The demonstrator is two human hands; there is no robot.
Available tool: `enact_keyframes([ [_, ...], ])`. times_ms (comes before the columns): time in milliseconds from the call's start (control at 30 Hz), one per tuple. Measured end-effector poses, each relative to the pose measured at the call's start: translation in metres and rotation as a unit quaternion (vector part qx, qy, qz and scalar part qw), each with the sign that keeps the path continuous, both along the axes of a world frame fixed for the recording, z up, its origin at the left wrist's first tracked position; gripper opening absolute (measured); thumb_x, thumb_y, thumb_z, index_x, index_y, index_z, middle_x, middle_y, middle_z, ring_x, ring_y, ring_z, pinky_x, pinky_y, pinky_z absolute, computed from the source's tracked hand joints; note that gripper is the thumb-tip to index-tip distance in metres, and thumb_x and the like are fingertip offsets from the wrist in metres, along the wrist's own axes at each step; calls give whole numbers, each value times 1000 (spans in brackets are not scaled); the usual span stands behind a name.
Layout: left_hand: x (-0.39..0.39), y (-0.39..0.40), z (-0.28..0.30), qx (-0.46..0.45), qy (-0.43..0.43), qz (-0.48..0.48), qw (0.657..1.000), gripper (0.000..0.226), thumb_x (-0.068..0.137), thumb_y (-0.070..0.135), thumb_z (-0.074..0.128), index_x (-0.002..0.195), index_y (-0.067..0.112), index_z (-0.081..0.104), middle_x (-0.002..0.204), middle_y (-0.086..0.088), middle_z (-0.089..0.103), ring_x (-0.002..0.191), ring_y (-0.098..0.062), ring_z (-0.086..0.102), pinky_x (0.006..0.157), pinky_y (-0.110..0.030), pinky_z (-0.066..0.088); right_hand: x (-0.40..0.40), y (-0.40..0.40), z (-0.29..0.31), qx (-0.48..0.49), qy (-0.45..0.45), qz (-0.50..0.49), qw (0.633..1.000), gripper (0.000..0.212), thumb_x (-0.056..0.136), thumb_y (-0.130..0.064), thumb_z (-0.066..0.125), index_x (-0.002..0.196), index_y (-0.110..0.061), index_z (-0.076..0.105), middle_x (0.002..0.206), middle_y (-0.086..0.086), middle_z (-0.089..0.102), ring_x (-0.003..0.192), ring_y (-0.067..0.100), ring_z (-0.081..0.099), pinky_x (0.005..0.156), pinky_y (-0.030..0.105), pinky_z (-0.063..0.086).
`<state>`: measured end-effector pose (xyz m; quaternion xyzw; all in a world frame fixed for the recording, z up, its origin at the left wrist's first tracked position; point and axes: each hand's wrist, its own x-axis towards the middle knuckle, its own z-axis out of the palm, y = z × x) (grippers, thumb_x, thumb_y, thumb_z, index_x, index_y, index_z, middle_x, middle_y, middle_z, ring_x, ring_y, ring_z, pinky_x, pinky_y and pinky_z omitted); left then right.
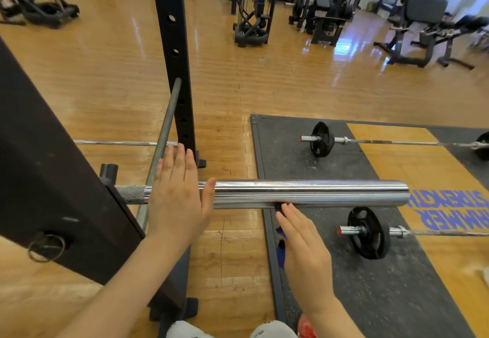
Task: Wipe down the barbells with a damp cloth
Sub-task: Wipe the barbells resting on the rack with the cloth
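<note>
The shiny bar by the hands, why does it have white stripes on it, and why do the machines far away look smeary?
Head view: the chrome bar mirrors the room's light as long pale streaks; the wood floor shows white glare patches too; the far machines look soft and smeared, most at the top right corner; the wide lens bends straight edges near the picture's sides.
</note>
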<state>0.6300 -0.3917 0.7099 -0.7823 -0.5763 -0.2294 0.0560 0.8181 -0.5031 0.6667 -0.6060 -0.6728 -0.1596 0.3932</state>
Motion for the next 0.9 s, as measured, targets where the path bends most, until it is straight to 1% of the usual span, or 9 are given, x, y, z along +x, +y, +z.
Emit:
enact_keyframes([
  [100,-3,-7,-2,9,-9,-8,1000,71,96,44,23,142,-9,33,149,-25,31,142,-36,23,117,-43,13,4,14,21,36,35,-24,998,44,105,-18,28,112,6,64,120,13,60,118,25,51,104,37,39],
  [233,-5,-14,-8,35,-21,-22,999,68,96,39,30,144,-9,28,151,-26,28,143,-36,19,119,-37,4,5,52,30,30,12,-61,998,35,99,-11,37,108,6,67,114,18,65,113,30,59,107,33,34],
  [300,-3,-10,-8,38,-31,-19,999,65,97,36,28,143,-10,29,149,-27,30,141,-37,23,118,-39,8,1,52,22,18,-9,-56,998,33,95,-8,40,106,4,69,111,17,67,107,31,63,107,32,32],
  [433,0,2,-1,26,-20,-12,999,68,102,41,14,138,-13,36,144,-29,37,137,-39,33,115,-39,11,0,29,8,13,-13,-39,999,32,88,0,44,108,2,68,119,14,64,118,24,55,108,33,35],
  [533,-1,6,1,-3,8,-19,1000,79,100,48,4,138,-13,37,144,-29,38,137,-39,34,114,-42,18,3,19,5,8,2,-16,1000,31,96,-6,41,112,1,66,121,12,62,120,20,50,106,34,38],
  [600,1,12,7,-20,8,-13,1000,86,96,55,1,141,-11,32,148,-27,33,141,-37,28,115,-41,16,5,14,8,9,26,-9,1000,34,100,-12,36,113,1,65,122,10,60,119,20,52,104,36,40],
  [700,3,22,17,-71,12,-28,997,96,83,62,-7,149,-4,18,156,-19,18,147,-29,11,117,-36,6,10,18,18,33,50,-25,998,37,103,-16,35,113,4,64,122,7,57,118,21,52,106,29,38],
  [800,1,22,20,-47,29,-47,997,84,91,55,7,142,-6,35,148,-22,37,142,-34,27,115,-41,15,14,36,37,46,69,-13,996,46,104,-22,28,113,5,64,120,12,60,119,20,51,108,23,35],
  [900,0,10,13,4,-12,-51,999,67,96,42,24,132,-9,49,136,-25,50,134,-39,39,111,-47,25,11,54,44,26,56,11,998,35,99,-15,40,112,5,65,118,15,63,117,22,52,108,21,34],
])
